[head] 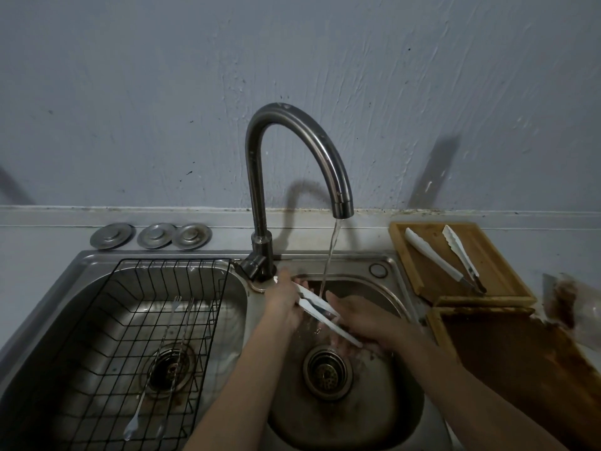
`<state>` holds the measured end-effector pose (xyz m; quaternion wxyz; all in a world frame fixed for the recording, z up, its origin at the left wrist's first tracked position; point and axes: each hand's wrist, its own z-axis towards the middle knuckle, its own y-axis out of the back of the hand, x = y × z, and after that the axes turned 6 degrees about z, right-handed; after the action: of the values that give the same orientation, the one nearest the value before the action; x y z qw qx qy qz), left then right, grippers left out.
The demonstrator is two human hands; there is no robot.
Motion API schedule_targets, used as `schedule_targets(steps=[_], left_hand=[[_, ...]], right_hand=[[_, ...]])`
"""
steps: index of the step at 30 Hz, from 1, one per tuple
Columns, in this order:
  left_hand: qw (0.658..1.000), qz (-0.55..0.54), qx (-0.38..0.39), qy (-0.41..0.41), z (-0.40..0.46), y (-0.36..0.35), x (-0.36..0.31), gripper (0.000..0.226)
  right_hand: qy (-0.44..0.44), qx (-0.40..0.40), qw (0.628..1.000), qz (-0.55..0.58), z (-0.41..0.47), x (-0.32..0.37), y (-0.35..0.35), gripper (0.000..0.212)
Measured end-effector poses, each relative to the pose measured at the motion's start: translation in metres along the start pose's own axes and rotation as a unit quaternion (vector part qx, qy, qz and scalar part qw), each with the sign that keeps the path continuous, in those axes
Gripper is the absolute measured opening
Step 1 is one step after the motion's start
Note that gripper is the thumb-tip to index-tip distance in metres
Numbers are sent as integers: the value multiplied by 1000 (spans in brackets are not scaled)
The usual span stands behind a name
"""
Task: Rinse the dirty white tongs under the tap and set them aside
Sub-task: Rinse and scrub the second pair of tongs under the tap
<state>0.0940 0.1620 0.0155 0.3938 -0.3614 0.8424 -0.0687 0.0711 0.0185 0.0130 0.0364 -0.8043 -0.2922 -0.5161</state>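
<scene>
White tongs (320,308) lie slanted across the right sink basin (395,415), under the running stream from the curved steel tap (294,151). My left hand (283,302) grips their upper end near the tap base. My right hand (364,320) holds the lower end, fingers wrapped under the arms. The water falls onto the tongs between my two hands. A second pair of white tongs (442,257) rests on a wooden board (497,275) to the right of the sink.
The left basin holds a black wire rack (107,320) with two long utensils (153,379) in it. Three metal sink plugs (153,236) sit behind it on the counter. A stained wooden board (507,362) lies at the right.
</scene>
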Motion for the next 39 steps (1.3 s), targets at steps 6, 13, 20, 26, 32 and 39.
schedule_targets(steps=[6, 13, 20, 26, 32, 39], left_hand=[[999, -47, 17, 9, -2, -1, -3, 49], [988, 147, -23, 30, 14, 37, -18, 60], [810, 434, -171, -355, 36, 58, -44, 34], [729, 530, -228, -368, 39, 49, -48, 12], [656, 632, -242, -335, 42, 36, -60, 23], [652, 632, -236, -347, 43, 39, -57, 24]], right_hand=[[143, -211, 852, -458, -2, -3, -18, 50], [151, -185, 898, -369, -8, 0, -26, 33], [190, -184, 906, -330, -7, 2, -32, 30], [203, -218, 916, -267, -3, 5, -28, 34], [253, -285, 907, -177, 2, 2, -29, 67], [-16, -140, 913, -382, 5, -52, -32, 49]])
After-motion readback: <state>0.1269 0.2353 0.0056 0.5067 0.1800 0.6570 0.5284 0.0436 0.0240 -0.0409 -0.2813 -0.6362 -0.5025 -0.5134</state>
